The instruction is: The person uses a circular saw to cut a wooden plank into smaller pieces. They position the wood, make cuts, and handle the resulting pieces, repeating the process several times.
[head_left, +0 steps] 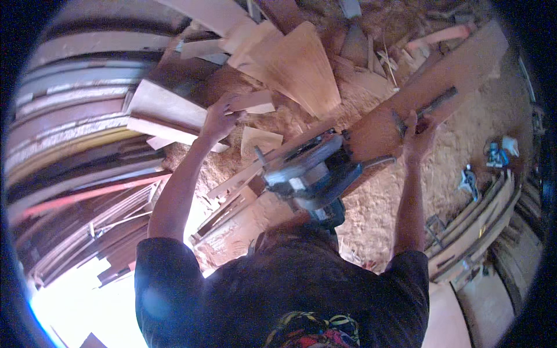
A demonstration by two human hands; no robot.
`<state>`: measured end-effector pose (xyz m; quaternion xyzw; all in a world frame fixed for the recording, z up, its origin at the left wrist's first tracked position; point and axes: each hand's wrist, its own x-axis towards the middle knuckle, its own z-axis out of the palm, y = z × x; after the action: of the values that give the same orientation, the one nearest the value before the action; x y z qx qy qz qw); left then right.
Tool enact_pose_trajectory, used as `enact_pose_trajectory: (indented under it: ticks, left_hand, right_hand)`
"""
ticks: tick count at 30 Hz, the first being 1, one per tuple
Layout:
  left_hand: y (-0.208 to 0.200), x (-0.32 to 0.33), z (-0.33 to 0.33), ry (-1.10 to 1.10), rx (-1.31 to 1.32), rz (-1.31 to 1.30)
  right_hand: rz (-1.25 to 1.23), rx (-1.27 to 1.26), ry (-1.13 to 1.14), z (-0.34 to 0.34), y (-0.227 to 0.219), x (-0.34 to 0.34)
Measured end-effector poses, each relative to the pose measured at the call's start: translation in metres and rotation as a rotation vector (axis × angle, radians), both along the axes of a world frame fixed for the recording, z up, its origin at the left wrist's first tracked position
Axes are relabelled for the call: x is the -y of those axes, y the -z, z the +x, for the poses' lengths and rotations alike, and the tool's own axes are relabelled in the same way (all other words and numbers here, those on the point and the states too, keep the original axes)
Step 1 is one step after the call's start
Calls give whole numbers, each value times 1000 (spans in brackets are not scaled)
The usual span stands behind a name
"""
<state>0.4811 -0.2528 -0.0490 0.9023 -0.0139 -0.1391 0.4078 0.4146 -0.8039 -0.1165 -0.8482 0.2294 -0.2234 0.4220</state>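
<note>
My left hand (219, 120) is closed on one end of a short wooden offcut (258, 102), held above other wood pieces. My right hand (419, 139) is at a dark metal clamp (438, 102) lying across a long reddish-brown board (377, 134); its fingers curl round the clamp, partly hidden. Between my arms, nearest my chest, a blue and black power tool (313, 177) rests over the near part of the board. It looks like a saw, blurred, and its blade cannot be made out. Neither hand touches it.
Sawdust covers the ground (371, 214). Wide wooden offcuts (301, 69) are heaped at the far side, and a pale beam (168, 107) lies beside my left hand. Stacked planks (81, 110) line the left; more boards (476, 223) lie right, near a small blue tool (496, 155).
</note>
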Motion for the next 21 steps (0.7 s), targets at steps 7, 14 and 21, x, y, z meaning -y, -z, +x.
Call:
enact_pose_trajectory:
  ticks: [7,14,21]
  left_hand:
    - [-127,-87,-55,-308,319,-168]
    - [-299,-123,-141,-381,1033,-414]
    - [-359,-197,-294,-561,1152,-311]
  right_hand:
    - [-56,-14,-98,21,-88,11]
    - [-18,105,-697,-49,-260,-245]
    - [-15,310,-1364,-104,-243,-484]
